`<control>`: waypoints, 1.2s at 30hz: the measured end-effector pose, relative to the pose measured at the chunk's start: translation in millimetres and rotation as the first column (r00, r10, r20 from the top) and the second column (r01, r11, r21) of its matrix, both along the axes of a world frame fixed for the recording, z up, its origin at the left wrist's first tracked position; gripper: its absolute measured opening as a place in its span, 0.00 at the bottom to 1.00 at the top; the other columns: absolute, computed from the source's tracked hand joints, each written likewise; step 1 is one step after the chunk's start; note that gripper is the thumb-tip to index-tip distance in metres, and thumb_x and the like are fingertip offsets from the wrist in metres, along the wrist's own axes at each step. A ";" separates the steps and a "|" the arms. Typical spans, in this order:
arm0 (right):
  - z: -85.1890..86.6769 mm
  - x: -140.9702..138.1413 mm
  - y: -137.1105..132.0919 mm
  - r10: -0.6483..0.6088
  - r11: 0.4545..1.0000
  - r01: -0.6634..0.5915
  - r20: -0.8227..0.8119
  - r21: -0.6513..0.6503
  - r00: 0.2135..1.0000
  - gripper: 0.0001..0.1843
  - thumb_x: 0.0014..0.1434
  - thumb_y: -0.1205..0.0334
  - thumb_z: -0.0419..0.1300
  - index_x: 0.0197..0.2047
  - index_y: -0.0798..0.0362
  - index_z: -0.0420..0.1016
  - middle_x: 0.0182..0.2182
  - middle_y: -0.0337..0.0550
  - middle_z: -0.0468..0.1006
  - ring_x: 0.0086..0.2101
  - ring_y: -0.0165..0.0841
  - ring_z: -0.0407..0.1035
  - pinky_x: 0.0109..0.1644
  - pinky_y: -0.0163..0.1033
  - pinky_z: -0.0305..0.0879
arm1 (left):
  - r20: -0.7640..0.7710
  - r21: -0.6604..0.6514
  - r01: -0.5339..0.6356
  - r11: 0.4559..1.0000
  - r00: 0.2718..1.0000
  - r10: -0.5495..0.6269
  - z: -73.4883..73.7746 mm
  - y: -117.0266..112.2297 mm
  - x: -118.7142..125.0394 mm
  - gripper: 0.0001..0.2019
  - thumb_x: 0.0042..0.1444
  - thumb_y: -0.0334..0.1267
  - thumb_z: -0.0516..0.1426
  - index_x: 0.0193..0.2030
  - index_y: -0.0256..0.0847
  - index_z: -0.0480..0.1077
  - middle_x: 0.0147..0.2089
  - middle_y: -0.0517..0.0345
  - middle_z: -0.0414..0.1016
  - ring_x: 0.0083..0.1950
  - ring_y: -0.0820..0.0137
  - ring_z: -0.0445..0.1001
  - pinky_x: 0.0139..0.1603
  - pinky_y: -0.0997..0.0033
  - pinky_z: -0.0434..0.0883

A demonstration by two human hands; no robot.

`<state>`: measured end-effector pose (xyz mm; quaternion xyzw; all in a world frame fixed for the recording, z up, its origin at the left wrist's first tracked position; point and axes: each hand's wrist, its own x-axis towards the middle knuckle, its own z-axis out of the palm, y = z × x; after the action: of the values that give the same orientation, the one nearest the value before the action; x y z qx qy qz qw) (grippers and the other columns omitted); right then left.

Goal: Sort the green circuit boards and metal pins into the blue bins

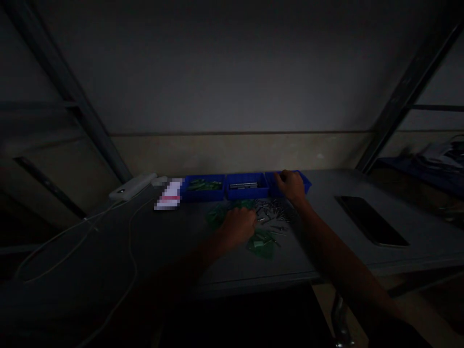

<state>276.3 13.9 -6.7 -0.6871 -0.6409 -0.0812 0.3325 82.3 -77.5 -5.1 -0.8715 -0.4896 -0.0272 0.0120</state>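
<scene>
My left hand (239, 225) is closed just above the table, between two green plastic bags; anything in its fingers is hidden. One green bag (216, 216) lies behind and left of it, the other green bag (261, 244) in front and to its right, with small metal pieces on it. Beside the hand spreads a loose pile of small metal pins (273, 210). My right hand (293, 186) is over the right blue bin (307, 182) with its fingers curled; what they hold, if anything, cannot be made out.
The middle blue bin (247, 194) holds metal rods, and the left blue bin (205, 195) holds green-wrapped pieces. A lit phone-like screen (168, 195), a white power strip (133, 187) and cables are at the left. A dark phone-like device (371, 221) lies at the right. A wall stands behind.
</scene>
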 end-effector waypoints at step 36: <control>7.3 -47.4 -23.9 0.697 0.658 -0.748 -0.443 0.082 0.564 0.09 0.60 0.57 0.48 0.30 0.52 0.61 0.21 0.34 0.64 0.23 0.28 0.60 0.28 0.33 0.56 | 0.670 0.163 -0.106 0.981 0.741 -0.031 48.5 -6.5 -16.8 0.03 0.55 0.34 0.53 0.33 0.40 0.66 0.36 0.56 0.70 0.37 0.68 0.69 0.37 0.69 0.66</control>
<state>228.9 -10.0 0.6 -0.3814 -0.7768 0.2556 0.4310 65.5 -83.9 43.4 -0.7881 -0.4737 -0.3846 -0.0809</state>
